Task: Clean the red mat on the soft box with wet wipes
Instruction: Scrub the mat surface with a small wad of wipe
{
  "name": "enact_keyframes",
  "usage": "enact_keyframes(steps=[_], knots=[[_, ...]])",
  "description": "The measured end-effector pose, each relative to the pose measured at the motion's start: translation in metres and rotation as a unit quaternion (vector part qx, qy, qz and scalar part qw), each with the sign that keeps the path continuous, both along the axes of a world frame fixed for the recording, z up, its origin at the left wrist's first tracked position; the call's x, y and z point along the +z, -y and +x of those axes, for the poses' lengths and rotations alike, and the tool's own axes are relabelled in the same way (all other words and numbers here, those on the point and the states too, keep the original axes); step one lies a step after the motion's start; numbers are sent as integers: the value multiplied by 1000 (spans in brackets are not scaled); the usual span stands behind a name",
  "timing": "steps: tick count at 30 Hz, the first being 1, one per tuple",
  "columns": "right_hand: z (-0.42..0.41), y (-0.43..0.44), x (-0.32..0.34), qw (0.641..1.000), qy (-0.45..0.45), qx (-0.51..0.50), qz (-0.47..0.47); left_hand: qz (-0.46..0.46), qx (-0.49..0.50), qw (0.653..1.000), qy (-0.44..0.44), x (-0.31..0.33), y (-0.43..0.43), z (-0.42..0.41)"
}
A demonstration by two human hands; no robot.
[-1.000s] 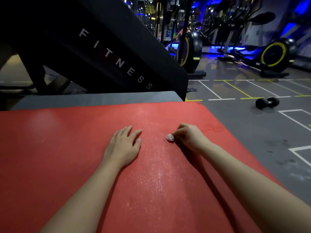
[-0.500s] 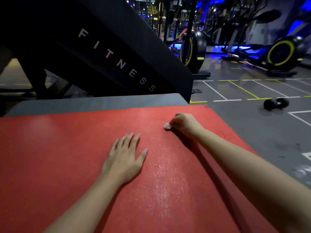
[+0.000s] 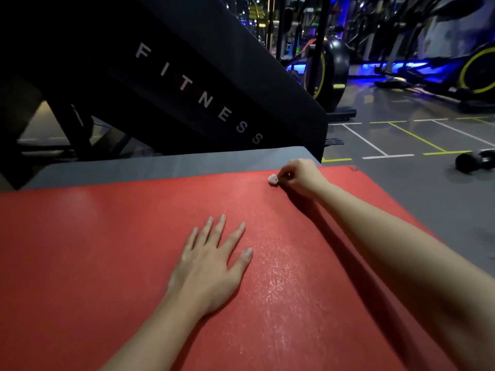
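The red mat [image 3: 93,250] covers the top of the grey soft box [image 3: 160,163], whose far strip shows beyond the mat. My left hand [image 3: 211,261] lies flat on the mat's middle with straight, spread fingers. My right hand [image 3: 300,175] is stretched out to the mat's far edge and pinches a small balled-up wet wipe [image 3: 273,179] against the surface. A wet, shiny streak [image 3: 273,277] runs along the mat between my arms, from the wipe back toward me.
A black slanted panel [image 3: 187,81] lettered FITNESS rises just behind the soft box. To the right lies grey gym floor with white and yellow lines, a black dumbbell [image 3: 474,162] on it, and exercise bikes [image 3: 329,73] farther back under blue light.
My right hand slid the wipe away from me, from the mat's middle to its far edge. My left hand stayed flat on the mat; its fingers spread wider.
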State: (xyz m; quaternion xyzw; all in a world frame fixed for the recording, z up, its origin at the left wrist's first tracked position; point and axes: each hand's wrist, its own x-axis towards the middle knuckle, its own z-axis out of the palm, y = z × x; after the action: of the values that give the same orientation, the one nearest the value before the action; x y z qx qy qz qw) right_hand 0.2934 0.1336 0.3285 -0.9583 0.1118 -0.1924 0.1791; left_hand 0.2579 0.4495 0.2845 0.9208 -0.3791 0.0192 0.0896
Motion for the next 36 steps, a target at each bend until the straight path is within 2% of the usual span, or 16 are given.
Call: enact_keyframes(steps=[3, 6, 9, 13, 15, 19, 22, 24, 27, 29, 32, 36], knots=[[-18, 4, 7, 995, -50, 91, -11, 1, 3, 1000, 1, 0, 2, 2], [-13, 3, 4, 992, -26, 117, -31, 15, 1, 1000, 7, 1, 2, 2], [14, 4, 2, 996, 0, 80, -48, 13, 3, 1000, 5, 2, 1, -1], [45, 21, -5, 999, -7, -31, 43, 10, 4, 1000, -4, 3, 1, 0], [52, 24, -5, 996, -23, -57, 58, 6, 4, 1000, -4, 4, 0, 0], [32, 21, 14, 997, -77, 31, 2, 13, 6, 1000, -5, 5, 1, -2], [9, 28, 23, 982, -144, 100, -63, 13, 8, 1000, -5, 4, 2, -1], [5, 32, 18, 985, -124, 102, -57, 12, 8, 1000, -6, 4, 1, 0], [14, 31, 0, 998, -19, 49, -29, 16, 8, 1000, -6, 5, 2, -1], [19, 30, -6, 1000, 19, 7, 7, 16, 8, 1000, -7, 5, 2, 0], [14, 28, -7, 1000, -18, 9, 3, 16, 9, 1000, -10, 3, 1, 3], [-42, 19, 2, 993, -66, 97, 3, 14, 8, 1000, -8, 2, 1, 4]])
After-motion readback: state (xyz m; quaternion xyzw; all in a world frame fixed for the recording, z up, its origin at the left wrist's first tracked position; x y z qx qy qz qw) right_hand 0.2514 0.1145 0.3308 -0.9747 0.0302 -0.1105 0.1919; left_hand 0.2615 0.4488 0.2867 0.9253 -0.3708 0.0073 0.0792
